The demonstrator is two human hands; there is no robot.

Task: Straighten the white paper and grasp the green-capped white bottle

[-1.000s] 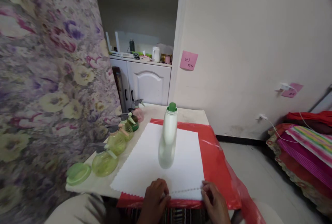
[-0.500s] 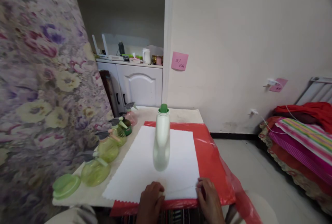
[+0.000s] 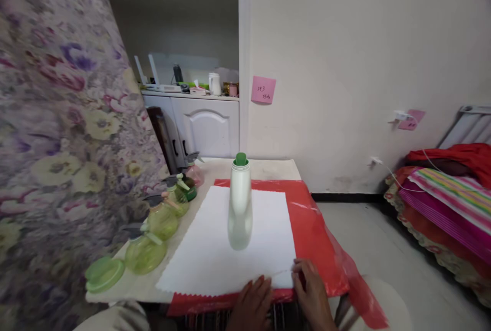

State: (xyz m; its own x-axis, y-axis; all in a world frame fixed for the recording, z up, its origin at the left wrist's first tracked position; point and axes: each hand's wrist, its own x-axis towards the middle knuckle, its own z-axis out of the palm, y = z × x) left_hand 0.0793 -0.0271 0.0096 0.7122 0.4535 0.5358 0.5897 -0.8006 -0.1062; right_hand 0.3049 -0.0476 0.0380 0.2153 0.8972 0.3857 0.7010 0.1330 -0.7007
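Note:
A pale green plastic bottle [image 3: 240,208] with a handle and a darker green top stands upright on a white cloth [image 3: 207,259] with a scalloped edge. My left hand [image 3: 251,300] lies with outstretched fingers on the cloth's near edge. At the near right corner, my right hand [image 3: 311,287] is closed, its thumb and fingers brought together; what is pinched there is too small to make out. A thin pale line, maybe a thread or a crease, runs over the cloth between both hands. Neither hand touches the bottle.
Red plastic sheeting [image 3: 310,228] lies beneath the cloth and hangs off the table's right side. Along the left edge stand several spray bottles [image 3: 146,254] and a green lid-like dish [image 3: 104,273]. A floral curtain [image 3: 69,141] hangs at left; a bed [image 3: 441,208] is at right.
My left hand has slid right along the cloth's near edge, closer to my right hand, and its fingers have straightened. My right hand stays at the corner. The view has shifted slightly.

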